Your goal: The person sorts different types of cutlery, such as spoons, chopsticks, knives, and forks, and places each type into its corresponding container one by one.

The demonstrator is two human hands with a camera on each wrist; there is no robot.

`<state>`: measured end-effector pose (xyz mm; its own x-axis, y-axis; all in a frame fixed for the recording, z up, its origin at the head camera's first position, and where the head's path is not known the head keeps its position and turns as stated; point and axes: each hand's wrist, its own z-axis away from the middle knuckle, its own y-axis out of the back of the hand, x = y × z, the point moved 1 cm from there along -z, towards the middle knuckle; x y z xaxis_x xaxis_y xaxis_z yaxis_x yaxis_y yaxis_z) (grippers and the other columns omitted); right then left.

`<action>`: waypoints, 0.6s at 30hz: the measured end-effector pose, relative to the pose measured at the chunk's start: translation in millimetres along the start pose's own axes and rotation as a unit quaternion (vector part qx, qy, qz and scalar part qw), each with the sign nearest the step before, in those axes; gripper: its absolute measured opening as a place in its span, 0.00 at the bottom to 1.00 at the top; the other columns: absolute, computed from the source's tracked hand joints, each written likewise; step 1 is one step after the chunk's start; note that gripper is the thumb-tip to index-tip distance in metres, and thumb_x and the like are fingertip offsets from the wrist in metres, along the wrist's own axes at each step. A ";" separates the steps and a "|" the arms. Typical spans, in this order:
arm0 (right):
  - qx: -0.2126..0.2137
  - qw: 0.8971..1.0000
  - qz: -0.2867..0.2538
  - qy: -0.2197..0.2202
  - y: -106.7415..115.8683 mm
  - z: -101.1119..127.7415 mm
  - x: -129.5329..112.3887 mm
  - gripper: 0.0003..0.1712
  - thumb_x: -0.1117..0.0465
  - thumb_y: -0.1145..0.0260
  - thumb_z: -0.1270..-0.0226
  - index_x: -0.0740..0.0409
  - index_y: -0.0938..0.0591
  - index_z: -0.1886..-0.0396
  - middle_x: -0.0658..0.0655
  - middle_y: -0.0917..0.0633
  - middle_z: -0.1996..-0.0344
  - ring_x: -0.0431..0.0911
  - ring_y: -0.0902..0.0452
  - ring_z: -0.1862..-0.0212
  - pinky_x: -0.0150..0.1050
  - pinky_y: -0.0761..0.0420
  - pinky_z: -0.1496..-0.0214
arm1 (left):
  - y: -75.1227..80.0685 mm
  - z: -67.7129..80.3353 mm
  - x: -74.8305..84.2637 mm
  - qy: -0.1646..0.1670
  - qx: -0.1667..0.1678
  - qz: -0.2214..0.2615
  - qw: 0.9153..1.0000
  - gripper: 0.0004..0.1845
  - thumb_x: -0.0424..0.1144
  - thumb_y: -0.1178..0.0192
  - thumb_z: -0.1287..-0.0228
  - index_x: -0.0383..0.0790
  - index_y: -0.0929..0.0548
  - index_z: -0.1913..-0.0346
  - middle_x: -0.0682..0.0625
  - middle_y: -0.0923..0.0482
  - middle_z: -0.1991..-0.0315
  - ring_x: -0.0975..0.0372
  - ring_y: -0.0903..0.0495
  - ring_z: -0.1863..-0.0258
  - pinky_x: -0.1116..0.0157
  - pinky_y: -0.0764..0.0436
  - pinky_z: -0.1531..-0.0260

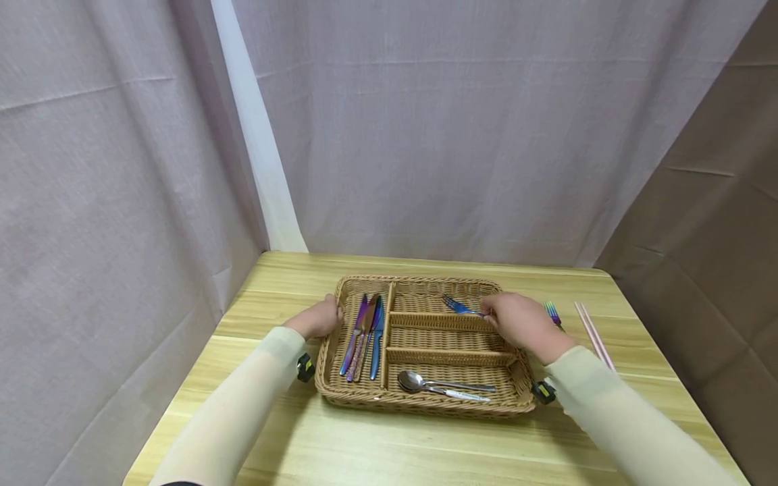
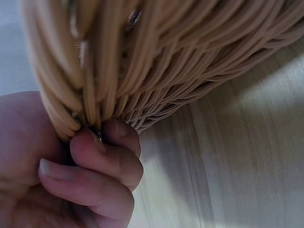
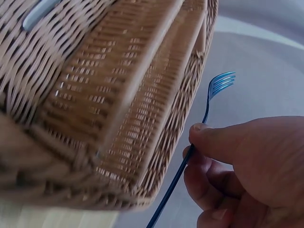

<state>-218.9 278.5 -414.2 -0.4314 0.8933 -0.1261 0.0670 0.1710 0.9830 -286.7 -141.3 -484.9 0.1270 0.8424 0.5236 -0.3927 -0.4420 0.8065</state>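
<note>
A wooden table [image 1: 377,445] carries a wicker cutlery tray [image 1: 425,403], steadied at its left rim by the left hand [image 1: 317,318], fingers [image 2: 102,164] curled against the weave. The right hand [image 1: 524,324] pinches a blue fork [image 1: 457,306] over the far compartment; knives [image 1: 367,336], spoons [image 1: 444,386], chopsticks [image 1: 594,334] lie sorted or waiting.

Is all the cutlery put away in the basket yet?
Not yet. Three knives and two spoons already lie in the basket. The right hand pinches a blue fork over the far compartment; the left hand holds the rim. Another fork and pink chopsticks wait on the table.
</note>
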 end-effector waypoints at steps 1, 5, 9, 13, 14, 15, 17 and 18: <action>-0.002 1.000 0.000 0.005 -1.2 -1.5 -2.5 0.10 0.68 0.31 0.23 0.52 0.17 0.67 0.47 0.18 0.73 0.43 0.23 0.71 0.46 0.18 0.70 | 0.1 0.0 0.2 -0.001 0.001 0.000 1.000 0.34 0.37 0.62 0.10 0.14 0.57 0.18 0.15 0.33 0.29 0.36 0.21 0.32 0.45 0.17 0.35; 0.001 1.000 -0.003 0.023 -6.6 -6.8 -11.4 0.12 0.67 0.29 0.23 0.52 0.18 0.69 0.46 0.20 0.75 0.43 0.26 0.72 0.45 0.21 0.70 | 0.5 0.8 1.1 -0.001 0.003 -0.002 1.000 0.34 0.37 0.62 0.11 0.14 0.55 0.19 0.15 0.32 0.30 0.35 0.22 0.32 0.44 0.17 0.35; 0.002 0.999 -0.007 0.032 -12.7 -11.7 -20.7 0.10 0.66 0.26 0.25 0.52 0.16 0.68 0.46 0.17 0.73 0.43 0.21 0.70 0.47 0.16 0.67 | 0.3 1.5 1.1 0.000 0.004 -0.005 1.000 0.34 0.38 0.62 0.10 0.14 0.55 0.19 0.15 0.31 0.31 0.35 0.20 0.33 0.44 0.16 0.36; -0.007 0.999 -0.012 0.032 -18.4 -15.3 -29.5 0.10 0.67 0.27 0.24 0.52 0.14 0.68 0.47 0.14 0.71 0.44 0.17 0.68 0.48 0.13 0.64 | 0.2 2.3 1.2 0.000 0.005 -0.005 1.000 0.34 0.38 0.62 0.10 0.14 0.54 0.19 0.15 0.30 0.31 0.34 0.20 0.34 0.44 0.16 0.37; -0.010 0.999 -0.011 0.032 -19.7 -16.0 -31.3 0.10 0.67 0.28 0.24 0.51 0.14 0.68 0.47 0.14 0.71 0.45 0.17 0.68 0.48 0.13 0.64 | 0.3 2.4 1.3 0.000 0.005 -0.005 1.000 0.34 0.38 0.61 0.10 0.14 0.54 0.19 0.15 0.30 0.31 0.34 0.20 0.34 0.44 0.16 0.37; -0.013 0.999 -0.010 0.033 -20.8 -16.4 -33.0 0.10 0.67 0.29 0.24 0.51 0.14 0.67 0.47 0.14 0.70 0.45 0.17 0.68 0.48 0.13 0.65 | 0.4 2.7 1.5 0.000 0.004 -0.005 1.000 0.34 0.39 0.62 0.10 0.14 0.54 0.19 0.15 0.30 0.31 0.35 0.20 0.34 0.45 0.16 0.37; -0.019 0.999 -0.012 0.031 -23.1 -17.4 -35.9 0.10 0.68 0.29 0.24 0.51 0.14 0.67 0.47 0.13 0.70 0.44 0.17 0.68 0.47 0.14 0.66 | 0.9 3.3 2.1 0.000 0.004 -0.002 1.000 0.34 0.39 0.62 0.10 0.14 0.54 0.19 0.15 0.30 0.31 0.34 0.21 0.33 0.44 0.16 0.37; -0.022 0.999 -0.010 0.030 -24.3 -17.9 -36.9 0.10 0.68 0.29 0.24 0.51 0.13 0.66 0.47 0.13 0.69 0.44 0.17 0.68 0.47 0.14 0.66 | 1.1 3.6 2.3 0.000 0.003 -0.001 1.000 0.34 0.39 0.62 0.10 0.14 0.55 0.19 0.16 0.31 0.31 0.34 0.21 0.33 0.45 0.16 0.36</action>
<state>-220.7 233.9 -431.1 -0.4846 0.8637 -0.1382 0.0193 0.1686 0.9855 -283.6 -140.9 -481.8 0.1274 0.8436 0.5217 -0.3865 -0.4422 0.8094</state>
